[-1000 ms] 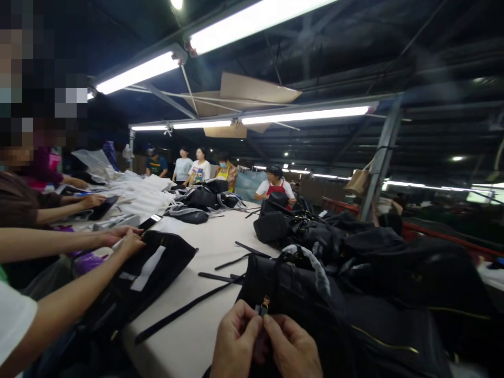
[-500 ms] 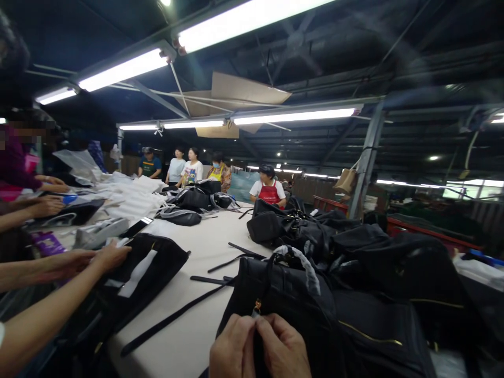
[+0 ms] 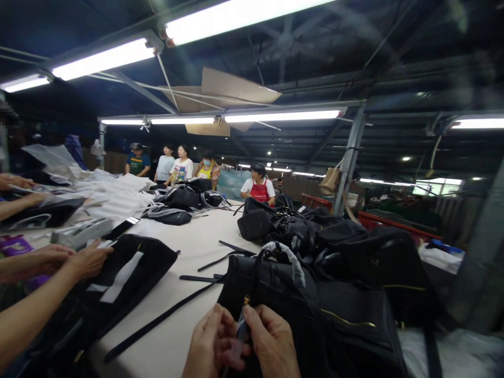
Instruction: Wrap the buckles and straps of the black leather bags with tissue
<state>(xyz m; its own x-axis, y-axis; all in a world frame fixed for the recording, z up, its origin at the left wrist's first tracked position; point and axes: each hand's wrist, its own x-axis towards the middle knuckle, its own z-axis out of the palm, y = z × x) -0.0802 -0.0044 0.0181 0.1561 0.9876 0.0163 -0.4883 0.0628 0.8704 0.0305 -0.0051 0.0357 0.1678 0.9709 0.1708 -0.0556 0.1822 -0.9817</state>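
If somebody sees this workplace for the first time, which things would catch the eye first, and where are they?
Probably the bright tube lights overhead come first, white against the dark roof. Next would be the heap of black bags on the right of the pale table. At the bottom centre, the right hand pinches a narrow strip before the nearest bag, with the left hand beside it.

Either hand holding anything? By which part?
Right hand: fingers hold the dark tab near its top, below the gold clasp. Left hand: can't tell.
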